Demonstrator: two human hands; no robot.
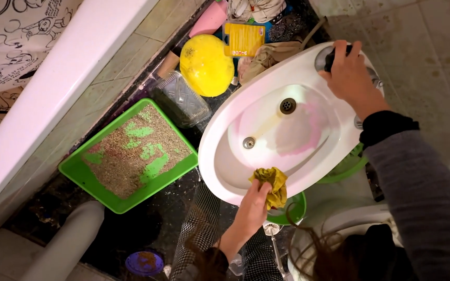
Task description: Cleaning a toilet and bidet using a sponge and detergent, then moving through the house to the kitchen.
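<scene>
Left hand (253, 205) grips a yellow rag (272, 184) at the white washbasin (220, 156) rim; right hand (347, 73) clasps the dark tap (334, 56); pink residue remains mid-frame.

1 flat yellow rectangular package (243, 39) lies beyond the sink, beside a clear ribbed plastic container (180, 99).
</scene>
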